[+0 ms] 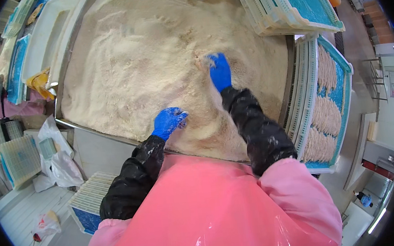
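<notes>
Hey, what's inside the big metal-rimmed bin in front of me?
Pale, loose crumbs spread across the bin, with your gloved left hand and right hand over them. The crumbs cover the bin's floor, so anything buried underneath can't be seen.

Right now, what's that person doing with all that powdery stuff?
Someone in a pink apron has both blue-gloved hands at a wide bed of pale powder. The right hand is farther out; the left hand is nearer the apron. I can't tell whether either grips anything. Over on the right, pale strips lie in three bunches in a blue tray.
</notes>
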`<state>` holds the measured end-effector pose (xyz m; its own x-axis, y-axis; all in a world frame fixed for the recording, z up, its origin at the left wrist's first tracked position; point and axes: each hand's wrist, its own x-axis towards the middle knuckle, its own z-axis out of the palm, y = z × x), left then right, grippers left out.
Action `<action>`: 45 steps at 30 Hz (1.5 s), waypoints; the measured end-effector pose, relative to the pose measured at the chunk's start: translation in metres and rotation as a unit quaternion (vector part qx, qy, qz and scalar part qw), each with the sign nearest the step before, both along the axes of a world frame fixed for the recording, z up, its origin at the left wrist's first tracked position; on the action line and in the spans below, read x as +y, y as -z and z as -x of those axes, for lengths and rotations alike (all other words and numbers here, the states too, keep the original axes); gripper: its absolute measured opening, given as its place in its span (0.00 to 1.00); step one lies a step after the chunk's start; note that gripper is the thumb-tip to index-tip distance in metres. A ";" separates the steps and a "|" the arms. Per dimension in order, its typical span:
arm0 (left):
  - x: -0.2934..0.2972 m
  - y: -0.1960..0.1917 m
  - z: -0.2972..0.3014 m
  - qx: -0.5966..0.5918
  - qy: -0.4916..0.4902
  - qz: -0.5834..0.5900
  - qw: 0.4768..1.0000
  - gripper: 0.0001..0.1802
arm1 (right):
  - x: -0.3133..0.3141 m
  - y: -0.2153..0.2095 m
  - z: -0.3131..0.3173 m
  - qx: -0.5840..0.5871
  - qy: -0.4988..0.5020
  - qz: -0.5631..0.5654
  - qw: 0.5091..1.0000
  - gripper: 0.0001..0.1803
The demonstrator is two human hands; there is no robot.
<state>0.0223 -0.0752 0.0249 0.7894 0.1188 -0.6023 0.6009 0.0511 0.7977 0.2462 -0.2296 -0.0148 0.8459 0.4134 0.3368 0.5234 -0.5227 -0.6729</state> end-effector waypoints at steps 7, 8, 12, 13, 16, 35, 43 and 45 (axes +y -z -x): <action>0.012 0.008 -0.005 0.008 0.074 -0.012 0.997 0.15 | -0.019 -0.020 -0.056 -0.056 -0.105 0.242 0.963 0.20; 0.011 0.008 -0.005 0.007 0.073 -0.007 0.997 0.15 | -0.026 -0.015 -0.053 0.003 -0.098 0.205 0.974 0.20; 0.015 0.012 -0.004 0.005 0.061 0.045 0.997 0.14 | -0.022 -0.032 -0.016 0.334 -0.008 -0.089 0.938 0.16; 0.015 0.014 -0.003 0.005 0.065 0.038 0.997 0.14 | -0.016 -0.054 -0.004 0.429 0.020 -0.165 0.888 0.15; 0.015 0.021 -0.005 0.001 0.093 0.031 0.995 0.13 | -0.019 -0.064 0.036 0.413 -0.016 -0.153 0.897 0.21; 0.011 -0.015 -0.043 -0.351 0.110 -0.451 0.813 0.23 | -0.022 0.009 -0.008 0.121 0.121 0.059 0.984 0.17; 0.023 0.017 -0.073 -0.370 0.257 -0.489 0.747 0.22 | -0.006 0.036 -0.028 0.270 0.112 -0.021 0.956 0.14; 0.030 0.013 -0.082 -0.335 0.292 -0.449 0.775 0.20 | -0.013 0.032 -0.024 0.293 0.094 -0.092 0.947 0.13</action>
<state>0.1047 -0.0449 0.0121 0.9665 -0.2426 0.0839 -0.2516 -0.8305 0.4970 0.2707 -0.2423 -0.0468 0.9626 0.2178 -0.1609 -0.0577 -0.4155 -0.9077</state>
